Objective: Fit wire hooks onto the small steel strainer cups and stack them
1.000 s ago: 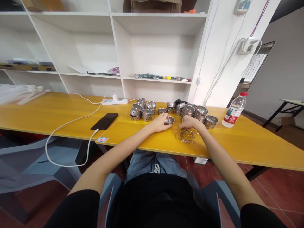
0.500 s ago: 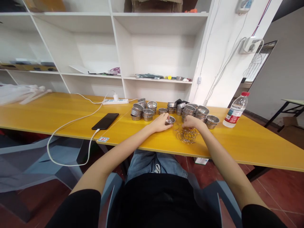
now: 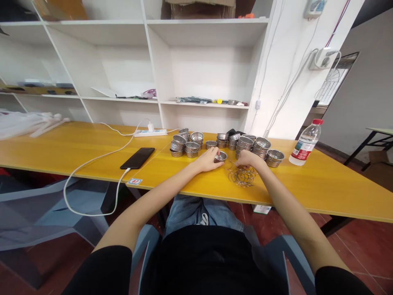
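Note:
My left hand (image 3: 211, 159) is closed on the near left side of a small perforated metal cup (image 3: 221, 156) that rests on the yellow table. To its right, my right hand (image 3: 246, 159) is bent down at the far edge of a heap of thin wire rings (image 3: 241, 177). Its fingers are curled together, and what they pinch, if anything, is hidden. Stacks of similar perforated cups stand behind both hands, one group to the left (image 3: 192, 148) and another to the right (image 3: 262, 144).
A clear bottle with a red cap (image 3: 305, 142) stands at the right. On the left lie a black phone (image 3: 137, 158) with a white charging cable (image 3: 89, 157) and a power strip (image 3: 150, 132). White shelves (image 3: 205, 104) rise behind the yellow table (image 3: 307, 188).
The view has shifted very slightly. Both hands stay in nearly the same place, the left at the cup and the right at the wire rings.

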`<state>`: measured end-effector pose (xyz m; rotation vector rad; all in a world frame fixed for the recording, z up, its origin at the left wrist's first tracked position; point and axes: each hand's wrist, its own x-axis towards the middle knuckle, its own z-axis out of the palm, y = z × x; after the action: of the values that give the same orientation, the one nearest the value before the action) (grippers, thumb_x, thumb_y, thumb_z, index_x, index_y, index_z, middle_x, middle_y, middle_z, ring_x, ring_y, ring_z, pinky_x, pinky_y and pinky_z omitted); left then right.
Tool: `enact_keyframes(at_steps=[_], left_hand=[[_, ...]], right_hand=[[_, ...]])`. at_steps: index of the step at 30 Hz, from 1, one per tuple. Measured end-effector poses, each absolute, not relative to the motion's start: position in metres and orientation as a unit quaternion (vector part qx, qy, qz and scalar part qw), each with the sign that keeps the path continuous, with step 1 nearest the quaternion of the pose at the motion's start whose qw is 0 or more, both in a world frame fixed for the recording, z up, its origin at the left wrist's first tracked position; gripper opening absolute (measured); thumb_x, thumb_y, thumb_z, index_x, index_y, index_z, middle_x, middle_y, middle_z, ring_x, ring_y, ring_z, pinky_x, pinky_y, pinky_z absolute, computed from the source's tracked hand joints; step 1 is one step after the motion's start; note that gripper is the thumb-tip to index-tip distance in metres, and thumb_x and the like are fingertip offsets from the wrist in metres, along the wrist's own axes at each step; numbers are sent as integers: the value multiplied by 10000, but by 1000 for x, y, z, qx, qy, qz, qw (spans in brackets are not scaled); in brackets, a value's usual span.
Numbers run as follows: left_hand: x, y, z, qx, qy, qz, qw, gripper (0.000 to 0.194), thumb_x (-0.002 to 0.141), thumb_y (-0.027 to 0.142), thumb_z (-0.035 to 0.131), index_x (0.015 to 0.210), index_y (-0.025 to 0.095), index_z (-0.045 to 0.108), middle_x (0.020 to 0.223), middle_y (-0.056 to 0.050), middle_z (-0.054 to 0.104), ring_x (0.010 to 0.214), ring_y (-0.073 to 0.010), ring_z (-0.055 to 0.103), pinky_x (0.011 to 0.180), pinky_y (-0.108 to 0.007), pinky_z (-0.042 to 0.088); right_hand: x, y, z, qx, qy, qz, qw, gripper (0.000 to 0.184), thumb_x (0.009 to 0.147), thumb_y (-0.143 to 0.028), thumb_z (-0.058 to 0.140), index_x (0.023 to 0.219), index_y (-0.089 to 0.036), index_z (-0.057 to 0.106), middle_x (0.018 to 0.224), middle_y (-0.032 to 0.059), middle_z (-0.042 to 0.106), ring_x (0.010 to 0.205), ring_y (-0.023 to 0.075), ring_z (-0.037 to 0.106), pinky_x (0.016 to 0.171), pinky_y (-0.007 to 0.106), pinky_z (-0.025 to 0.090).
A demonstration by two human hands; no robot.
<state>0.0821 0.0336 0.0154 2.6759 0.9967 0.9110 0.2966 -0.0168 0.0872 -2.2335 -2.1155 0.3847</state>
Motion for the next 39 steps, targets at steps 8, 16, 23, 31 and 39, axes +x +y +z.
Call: enact_keyframes(at_steps=[8, 16, 23, 31, 39], left_hand=[[83, 33, 16, 889, 334, 303, 74, 344, 894, 482, 670, 1025, 231, 475, 1105, -96, 607, 1064, -283, 611, 958, -456, 517], [83, 33, 16, 888, 338, 303, 75, 345, 895, 487, 671, 1020, 234, 473, 1101, -93, 610, 1054, -280, 613, 956, -455, 518], [83, 35, 15, 890, 332, 304, 74, 349, 894, 495, 669, 1024, 236, 474, 1099, -87, 612, 1048, -277, 618, 955, -453, 521], [84, 34, 16, 882, 339, 313, 91, 406, 861, 440, 714, 1097, 232, 458, 1159, -98, 599, 1039, -282, 637, 936, -456, 537], [83, 31, 19, 885, 312, 334, 93, 529, 820, 330, 744, 1236, 225, 435, 1277, -136, 608, 1233, -324, 602, 1048, -471, 507]], right_hand=[[294, -17, 89, -723, -681, 114, 4, 162, 704, -180, 738, 563, -125, 680, 530, 63, 632, 562, 184, 612, 550, 267, 467], [292, -17, 92, -717, -689, 103, -23, 142, 698, -183, 767, 593, -119, 696, 538, 66, 638, 567, 193, 621, 559, 278, 450], [296, -18, 89, -711, -696, 98, -10, 187, 710, -229, 770, 574, -135, 683, 525, 62, 629, 583, 195, 631, 563, 268, 455], [294, -17, 90, -705, -689, 118, 121, 115, 795, -206, 691, 714, -149, 633, 565, 48, 643, 523, 164, 610, 506, 245, 455], [285, -22, 92, -641, -700, 167, 266, 216, 776, -33, 641, 728, -191, 502, 528, -8, 626, 481, 114, 590, 480, 185, 443]])
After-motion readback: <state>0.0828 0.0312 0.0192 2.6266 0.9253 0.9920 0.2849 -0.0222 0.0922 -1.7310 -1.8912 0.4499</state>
